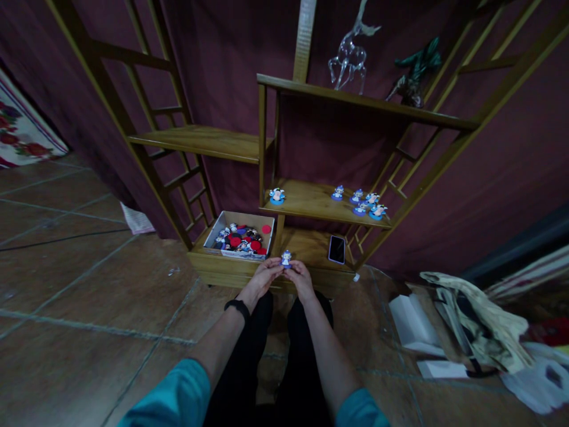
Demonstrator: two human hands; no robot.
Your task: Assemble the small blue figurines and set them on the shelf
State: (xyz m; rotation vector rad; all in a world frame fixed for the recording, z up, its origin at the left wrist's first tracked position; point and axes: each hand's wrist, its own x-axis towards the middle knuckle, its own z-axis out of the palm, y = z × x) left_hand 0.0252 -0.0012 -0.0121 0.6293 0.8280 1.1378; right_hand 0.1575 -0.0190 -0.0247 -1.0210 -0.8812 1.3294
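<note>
Between my two hands, in front of the lower shelf, a small white and purple figurine (286, 258) stands upright on its round purple base. My left hand (263, 276) pinches the base from the left, and my right hand (300, 277) grips it from the right. To the left of my hands an open cardboard box (216, 249) holds a jumble of figurines and red discs. On the shelf above, a blue-based figurine (277, 196) sits at the left end. A group of several figurines (357, 196) with purple or blue bases stands toward the right end.
A phone (336, 249) lies on the lower shelf at right. A clear glass deer (349, 56) and a dark green statue (415, 71) stand on the upper shelf (306, 90). White boxes (415, 323), a beige bag (480, 314) and a plastic bag (540, 379) lie on the floor at right.
</note>
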